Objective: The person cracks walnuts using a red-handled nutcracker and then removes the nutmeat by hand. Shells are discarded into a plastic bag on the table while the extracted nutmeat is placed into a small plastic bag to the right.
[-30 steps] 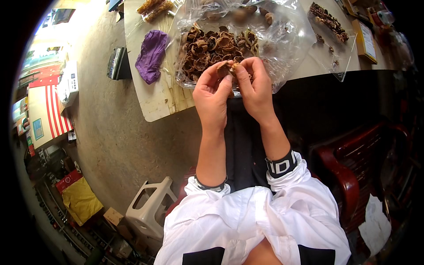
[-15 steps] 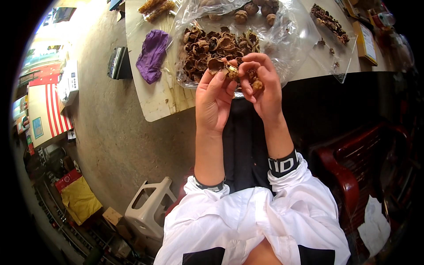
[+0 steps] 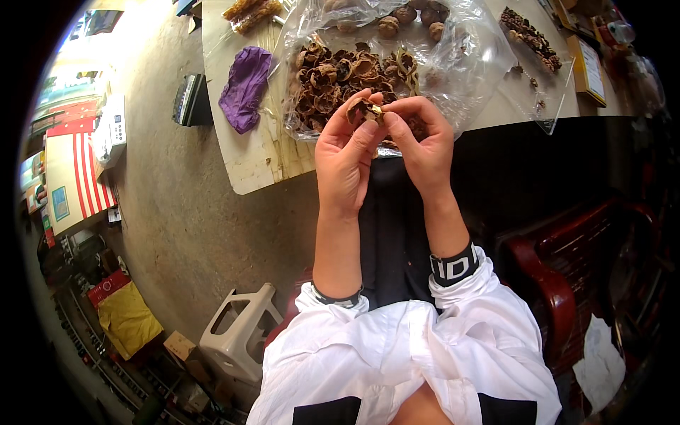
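My left hand point(image 3: 343, 161) pinches a broken walnut shell point(image 3: 362, 111) between thumb and fingers, its hollow side turned partly toward me. The thumb and a fingertip of my right hand point(image 3: 431, 150) close on a pale bit at the shell's right edge. Whether more is held in that hand's curled fingers is hidden. Beneath both hands lies a heap of brown walnut shells point(image 3: 322, 74) on a clear plastic bag point(image 3: 476, 79). Whole walnuts point(image 3: 388, 27) sit at the far side of the bag.
The pale table point(image 3: 244, 166) carries a crumpled purple bag point(image 3: 244, 88) at left and a row of dark dried pieces point(image 3: 530, 37) at far right. A beige plastic stool point(image 3: 239, 333) stands on the floor at lower left, a red wooden chair point(image 3: 549, 283) at right.
My right hand has turned, bringing its thumb and fingertip to the shell; the walnut pieces seen in it before are hidden now. My left hand has tipped the shell slightly.
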### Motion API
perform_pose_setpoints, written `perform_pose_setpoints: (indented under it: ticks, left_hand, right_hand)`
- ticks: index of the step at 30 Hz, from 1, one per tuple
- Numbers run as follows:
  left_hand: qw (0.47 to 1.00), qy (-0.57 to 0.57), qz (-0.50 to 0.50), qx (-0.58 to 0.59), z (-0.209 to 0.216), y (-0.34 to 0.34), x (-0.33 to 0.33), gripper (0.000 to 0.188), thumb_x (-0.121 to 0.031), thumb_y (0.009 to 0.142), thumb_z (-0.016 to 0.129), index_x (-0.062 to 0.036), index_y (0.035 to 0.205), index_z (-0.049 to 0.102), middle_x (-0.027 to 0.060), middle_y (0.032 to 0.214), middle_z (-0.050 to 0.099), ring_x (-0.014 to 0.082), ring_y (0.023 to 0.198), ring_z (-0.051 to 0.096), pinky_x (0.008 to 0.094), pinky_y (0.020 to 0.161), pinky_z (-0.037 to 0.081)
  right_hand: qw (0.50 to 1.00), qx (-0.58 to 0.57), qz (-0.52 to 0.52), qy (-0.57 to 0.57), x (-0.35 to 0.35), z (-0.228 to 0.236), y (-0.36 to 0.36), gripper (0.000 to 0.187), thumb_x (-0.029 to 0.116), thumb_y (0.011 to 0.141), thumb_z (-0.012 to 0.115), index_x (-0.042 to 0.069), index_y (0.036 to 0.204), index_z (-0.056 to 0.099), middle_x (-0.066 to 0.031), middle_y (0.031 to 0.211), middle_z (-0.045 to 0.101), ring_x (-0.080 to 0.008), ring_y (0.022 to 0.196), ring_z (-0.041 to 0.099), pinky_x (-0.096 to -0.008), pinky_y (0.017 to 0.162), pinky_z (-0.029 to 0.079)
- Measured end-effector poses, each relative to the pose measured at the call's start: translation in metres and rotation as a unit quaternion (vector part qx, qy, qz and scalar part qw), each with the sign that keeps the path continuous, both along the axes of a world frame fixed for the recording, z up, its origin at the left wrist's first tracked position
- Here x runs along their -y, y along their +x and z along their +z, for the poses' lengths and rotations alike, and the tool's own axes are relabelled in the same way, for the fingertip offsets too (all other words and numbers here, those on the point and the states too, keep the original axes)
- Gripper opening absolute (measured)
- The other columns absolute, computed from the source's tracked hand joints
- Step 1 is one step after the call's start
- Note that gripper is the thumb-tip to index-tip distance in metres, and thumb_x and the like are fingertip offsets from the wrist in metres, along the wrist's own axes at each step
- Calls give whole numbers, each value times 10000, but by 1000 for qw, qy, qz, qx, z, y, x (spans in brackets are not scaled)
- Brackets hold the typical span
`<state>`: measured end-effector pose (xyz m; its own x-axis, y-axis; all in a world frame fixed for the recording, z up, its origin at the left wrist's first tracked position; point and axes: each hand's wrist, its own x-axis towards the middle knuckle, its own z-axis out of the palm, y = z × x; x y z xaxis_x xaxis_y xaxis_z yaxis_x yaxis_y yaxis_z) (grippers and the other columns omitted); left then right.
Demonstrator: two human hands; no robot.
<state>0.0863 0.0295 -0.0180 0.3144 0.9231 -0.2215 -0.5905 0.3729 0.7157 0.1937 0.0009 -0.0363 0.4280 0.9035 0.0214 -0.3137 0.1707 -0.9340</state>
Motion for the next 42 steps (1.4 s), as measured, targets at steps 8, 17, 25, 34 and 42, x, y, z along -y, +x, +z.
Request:
perform_pose_setpoints:
  ticks: [8,17,25,34,42]
  left_hand:
    - [982,-111,-66,135,-12,-7,-1,341,-100,965,562,8,1287,542,115,1190,628,168,1057,614,309,904,518]
    - [968,-114,-198,105,-20,-15,-1,367,-126,969,567,22,1302,522,107,1172,631,148,1023,622,268,850,530]
    - [971,-148,-107,154,-15,-10,-5,393,-139,981,544,54,1316,473,162,1214,597,197,1015,636,276,842,571]
    - [983,-134,-69,106,-18,-10,-5,299,-152,973,566,15,1222,566,90,1162,643,158,991,649,290,842,572]
    - [987,-117,-43,100,-16,-10,-5,343,-170,983,542,40,1254,535,146,1167,639,215,1033,646,317,865,576]
  right_hand:
    - [997,72,-26,-29,2,11,-1,37,34,857,665,12,883,651,34,766,620,-24,663,547,-183,604,440]
    - [986,123,-87,-77,-7,35,20,106,78,876,667,13,799,636,31,666,600,-14,575,523,-183,520,412]
    - [982,148,-91,-77,-4,23,24,129,94,825,742,22,903,669,65,635,504,-2,549,402,-180,482,310]
    - [945,328,-18,4,-1,18,14,234,44,732,772,62,951,691,-6,722,523,-103,563,442,-243,510,371]
    - [997,58,-17,-40,1,9,11,140,35,826,728,22,956,679,41,738,532,-44,590,451,-174,540,357]
